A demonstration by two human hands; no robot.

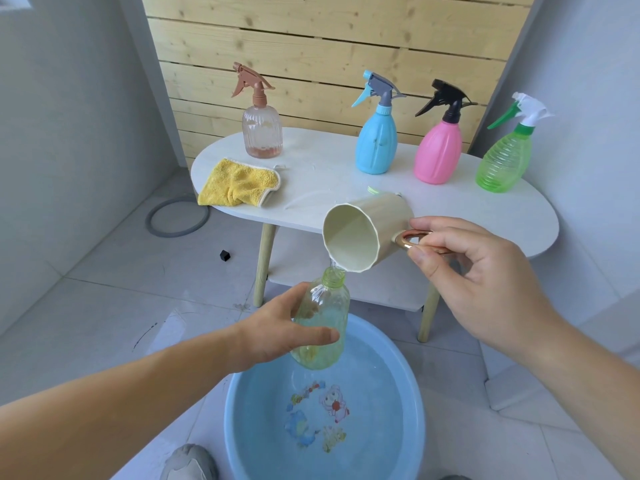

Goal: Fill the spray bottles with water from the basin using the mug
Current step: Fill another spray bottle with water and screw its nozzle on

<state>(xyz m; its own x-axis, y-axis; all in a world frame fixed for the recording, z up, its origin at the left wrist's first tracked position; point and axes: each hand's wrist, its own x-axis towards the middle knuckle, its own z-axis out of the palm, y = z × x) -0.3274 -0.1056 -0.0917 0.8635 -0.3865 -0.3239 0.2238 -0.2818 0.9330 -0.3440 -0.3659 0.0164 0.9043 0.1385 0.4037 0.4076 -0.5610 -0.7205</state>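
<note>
Left grip (277, 336) curls round the uncapped green bottle (327, 317) above the basin (417, 420) far rim; right grip (485, 271) pinches the tilted mug (377, 226) handle, water trickling into the bottle's neck.

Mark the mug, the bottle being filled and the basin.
mug (381, 216), head view, on its outer side wall.
bottle being filled (331, 308), head view, on its clear body.
basin (419, 431), head view, on its right rim.

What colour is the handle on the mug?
The handle is shiny rose gold, clearest in the head view.
</note>
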